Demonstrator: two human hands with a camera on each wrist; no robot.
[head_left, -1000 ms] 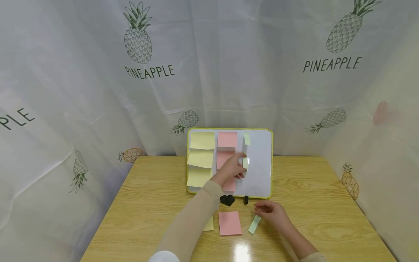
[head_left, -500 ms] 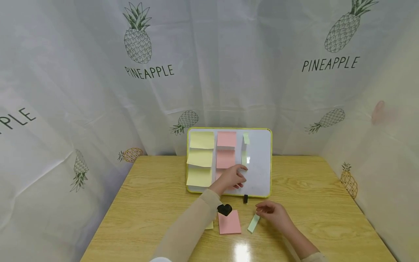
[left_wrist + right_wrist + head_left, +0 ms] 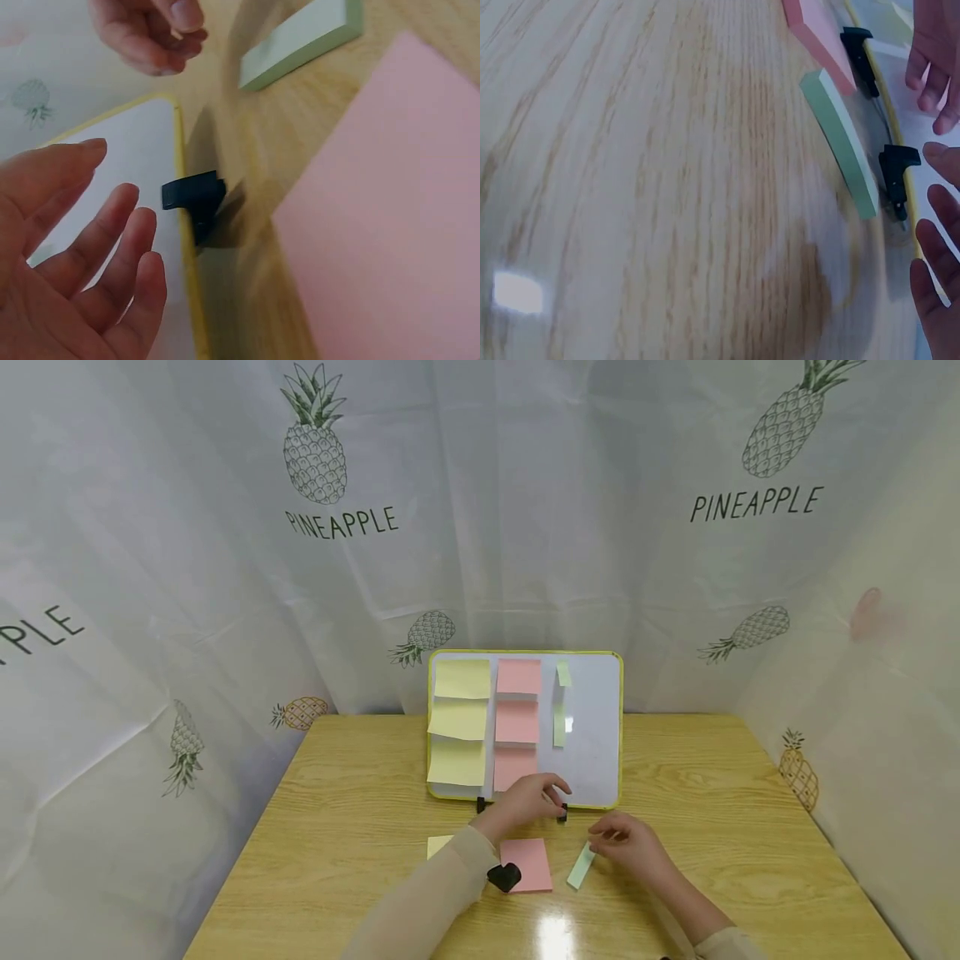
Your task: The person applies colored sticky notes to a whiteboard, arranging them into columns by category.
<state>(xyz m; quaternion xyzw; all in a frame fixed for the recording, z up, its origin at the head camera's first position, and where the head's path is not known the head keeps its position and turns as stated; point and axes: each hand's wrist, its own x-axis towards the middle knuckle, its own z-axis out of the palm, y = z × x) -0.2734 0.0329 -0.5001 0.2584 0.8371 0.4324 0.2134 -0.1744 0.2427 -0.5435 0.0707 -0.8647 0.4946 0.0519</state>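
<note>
My left hand [image 3: 528, 800], its fingers loosely bent and holding nothing, is in front of the lower edge of a whiteboard [image 3: 592, 718]. My right hand [image 3: 632, 845] hovers beside the far end of a narrow green sticky-note pad [image 3: 581, 865]; in the right wrist view its fingers are spread and empty. On the board are three yellow sticky notes [image 3: 459, 720], three pink ones [image 3: 517, 722] and two slim green ones [image 3: 559, 725], in columns. A pink sticky-note pad [image 3: 534, 863] lies on the table, partly behind my left sleeve. A yellow pad [image 3: 438, 845] is mostly hidden by that arm.
Black stand feet [image 3: 481, 805] hold the board's lower edge on the wooden table [image 3: 697, 777]. A pineapple-print curtain [image 3: 525, 527] hangs behind and along the sides. My left cuff carries a black heart-shaped piece [image 3: 504, 877].
My left hand has come away from the second green note, down and toward me, leaving that note on the board. My right hand has hardly moved beside the green pad.
</note>
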